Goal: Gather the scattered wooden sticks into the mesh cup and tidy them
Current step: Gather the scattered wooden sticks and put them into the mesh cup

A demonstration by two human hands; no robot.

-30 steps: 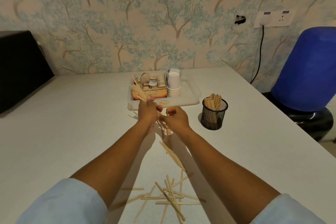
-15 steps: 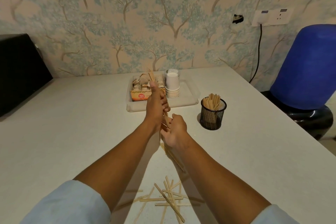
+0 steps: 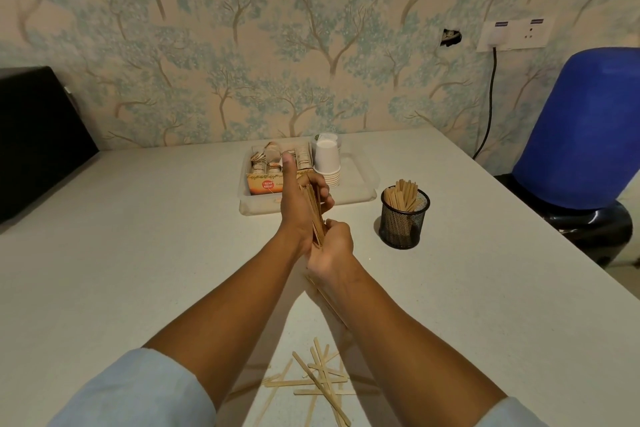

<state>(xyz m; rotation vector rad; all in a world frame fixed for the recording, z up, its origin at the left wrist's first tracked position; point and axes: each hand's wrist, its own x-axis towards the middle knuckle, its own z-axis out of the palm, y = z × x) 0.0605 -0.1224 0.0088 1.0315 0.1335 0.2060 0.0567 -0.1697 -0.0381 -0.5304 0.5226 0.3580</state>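
A bundle of wooden sticks (image 3: 314,210) stands nearly upright between the two hands, above the bench (image 3: 138,253) and just in front of the clear tray (image 3: 360,191). It is likely held on end so the sticks can be squared up into one neat stack before going into the cup. The left hand (image 3: 298,205) is wrapped around the upper part of the bundle, thumb pointing up and fingers curled over the far side. The right hand (image 3: 330,250) is closed around the lower end, apparently steadying or tapping the ends level.

The mesh cup (image 3: 404,218) stands well to the right of the hands, already holding a good clump of sticks upright. More loose sticks (image 3: 318,381) lie crossed over one another on the bench near the person, between the forearms, and a few more lie under the right wrist. So the gathering looks partly done, with another pickup needed after this bundle is dropped in.
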